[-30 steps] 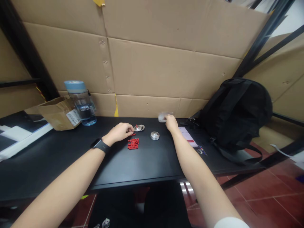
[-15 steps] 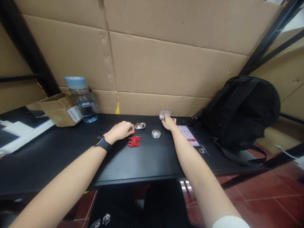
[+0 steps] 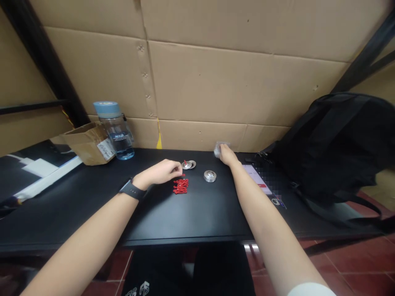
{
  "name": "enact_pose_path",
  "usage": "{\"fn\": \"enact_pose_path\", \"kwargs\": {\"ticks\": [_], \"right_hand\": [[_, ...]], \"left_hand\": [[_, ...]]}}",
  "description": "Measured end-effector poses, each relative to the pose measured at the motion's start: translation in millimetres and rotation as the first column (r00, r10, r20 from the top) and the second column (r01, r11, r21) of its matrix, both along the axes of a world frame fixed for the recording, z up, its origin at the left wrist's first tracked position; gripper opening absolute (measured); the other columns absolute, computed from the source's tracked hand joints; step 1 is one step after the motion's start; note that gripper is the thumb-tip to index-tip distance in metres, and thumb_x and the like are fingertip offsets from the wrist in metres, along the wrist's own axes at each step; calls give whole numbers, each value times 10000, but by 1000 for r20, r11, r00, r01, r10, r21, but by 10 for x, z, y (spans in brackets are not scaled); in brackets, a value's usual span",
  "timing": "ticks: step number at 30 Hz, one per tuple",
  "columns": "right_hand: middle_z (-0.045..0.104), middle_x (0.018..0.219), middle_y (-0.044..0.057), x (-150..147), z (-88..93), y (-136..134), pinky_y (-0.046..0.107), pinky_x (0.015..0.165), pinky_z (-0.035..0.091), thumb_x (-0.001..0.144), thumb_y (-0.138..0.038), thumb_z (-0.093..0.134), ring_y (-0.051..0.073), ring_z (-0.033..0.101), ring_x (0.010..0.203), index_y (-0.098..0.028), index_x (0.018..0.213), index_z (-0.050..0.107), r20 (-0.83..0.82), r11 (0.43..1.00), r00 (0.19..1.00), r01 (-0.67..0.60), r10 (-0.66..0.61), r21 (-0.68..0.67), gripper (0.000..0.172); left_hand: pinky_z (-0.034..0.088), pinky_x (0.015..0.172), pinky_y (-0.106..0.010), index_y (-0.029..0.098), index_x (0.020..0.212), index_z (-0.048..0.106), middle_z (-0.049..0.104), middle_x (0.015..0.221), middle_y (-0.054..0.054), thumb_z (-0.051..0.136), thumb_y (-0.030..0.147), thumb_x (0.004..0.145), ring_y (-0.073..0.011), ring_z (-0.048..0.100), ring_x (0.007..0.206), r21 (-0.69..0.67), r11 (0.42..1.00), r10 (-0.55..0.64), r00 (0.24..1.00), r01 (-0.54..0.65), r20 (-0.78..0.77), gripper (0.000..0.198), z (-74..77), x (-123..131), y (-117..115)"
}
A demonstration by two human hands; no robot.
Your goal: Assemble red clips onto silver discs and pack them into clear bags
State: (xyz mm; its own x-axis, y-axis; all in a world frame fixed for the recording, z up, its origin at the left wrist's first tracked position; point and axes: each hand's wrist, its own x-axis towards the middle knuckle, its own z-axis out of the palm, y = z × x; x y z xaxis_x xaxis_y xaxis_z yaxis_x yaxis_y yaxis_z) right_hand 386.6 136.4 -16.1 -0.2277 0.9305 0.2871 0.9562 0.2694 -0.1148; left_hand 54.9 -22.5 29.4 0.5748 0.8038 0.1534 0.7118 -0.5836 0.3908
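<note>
My left hand [image 3: 170, 169], with a dark watch on the wrist, is pinched closed on a small red cord [image 3: 183, 175]; most of the cord is hidden by the fingers. Just in front of it lies a heap of knotted red cords [image 3: 181, 186]. Beyond the fingertips rest two thin metal discs [image 3: 187, 165], partly overlapping, with a bit of red on one. A thicker round metal piece [image 3: 210, 176] sits between my hands. At the back, by the cardboard, my right hand [image 3: 227, 155] is closed on a clear plastic bag [image 3: 217, 150], whose contents I cannot make out.
A blue-capped water bottle [image 3: 121, 137] and an open cardboard box [image 3: 88, 144] stand at back left, near a white power strip [image 3: 47, 179]. On the right are a phone [image 3: 257, 179], a key ring [image 3: 275, 201] and a black backpack [image 3: 336, 152]. Cardboard [image 3: 210, 86] walls the back.
The view has shifted, so everything sits a little further right. My right hand's fingers have closed in around the plastic bag. My left hand stays by the red cords.
</note>
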Motion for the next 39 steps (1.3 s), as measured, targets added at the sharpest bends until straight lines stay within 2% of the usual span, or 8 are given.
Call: {"fn": "enact_pose_path", "kwargs": {"ticks": [5, 11, 18, 25, 27, 30, 33, 39], "right_hand": [[485, 1408, 184, 16, -48, 20, 344, 1025, 447, 842, -50, 505, 256, 626, 1122, -110, 1361, 527, -9, 999, 1000, -28, 28, 28, 523], [576, 1336, 174, -21, 12, -98, 345, 1068, 416, 889, -62, 482, 262, 574, 1221, -122, 1365, 578, 57, 1000, 998, -3, 2, 7, 490], [705, 1200, 187, -100, 198, -285, 370, 962, 462, 937, -181, 484, 296, 649, 1140, -134, 1127, 738, 125, 996, 989, 85, -84, 1, 320], [751, 1115, 165, -182, 413, -486, 385, 914, 463, 925, -215, 521, 300, 701, 1040, -184, 1095, 763, 52, 977, 977, 204, -208, 67, 297], [748, 1116, 155, -276, 480, -574, 395, 935, 449, 932, -214, 516, 297, 685, 1056, -186, 1083, 760, 23, 985, 990, 136, -139, 110, 289], [722, 1210, 113, -514, 498, -737, 374, 979, 422, 955, -222, 513, 259, 625, 1148, -224, 1194, 727, -13, 977, 982, -184, 186, 108, 321], [628, 1418, 58, -810, 384, -914, 452, 1020, 370, 1012, -351, 496, 279, 525, 1292, -348, 1319, 665, -17, 871, 871, -490, 490, 2, 351], [624, 1442, 36, -1143, 175, -1134, 499, 970, 322, 1010, -233, 449, 295, 537, 1261, -355, 1233, 689, 57, 835, 833, -548, 550, -44, 350]], "left_hand": [[436, 692, -253, 205, 840, 713, 734, 809, -12, 574, 316, 922, -160, 652, 709, -33, 991, -132, 991, 131, -10, 196, 63, 81, -93], [452, 731, -267, 206, 815, 728, 743, 829, -25, 612, 261, 862, -174, 667, 747, 15, 995, -99, 995, 99, -25, 137, -13, 116, -80], [429, 686, -264, 201, 842, 724, 725, 827, -27, 576, 313, 911, -168, 642, 725, 38, 997, -63, 997, 64, -37, 198, 11, 102, -84], [427, 691, -268, 203, 836, 722, 727, 822, -37, 552, 359, 942, -176, 645, 724, 71, 996, -56, 998, 57, -18, 253, 15, 89, -73], [425, 681, -267, 208, 847, 723, 726, 810, -36, 535, 355, 948, -177, 642, 711, 87, 996, -28, 1000, 29, -9, 259, -7, 71, -43], [424, 660, -264, 219, 881, 736, 732, 809, -38, 525, 331, 937, -179, 641, 695, 110, 990, 90, 996, -92, 20, 245, -89, 17, 43], [438, 668, -262, 232, 880, 747, 749, 832, -43, 548, 318, 899, -188, 660, 717, 119, 975, 187, 982, -188, 15, 218, -193, -66, 147], [473, 704, -260, 241, 920, 754, 771, 865, -42, 536, 344, 904, -200, 700, 773, 88, 969, 231, 973, -231, 8, 241, -251, -195, 240]]}}
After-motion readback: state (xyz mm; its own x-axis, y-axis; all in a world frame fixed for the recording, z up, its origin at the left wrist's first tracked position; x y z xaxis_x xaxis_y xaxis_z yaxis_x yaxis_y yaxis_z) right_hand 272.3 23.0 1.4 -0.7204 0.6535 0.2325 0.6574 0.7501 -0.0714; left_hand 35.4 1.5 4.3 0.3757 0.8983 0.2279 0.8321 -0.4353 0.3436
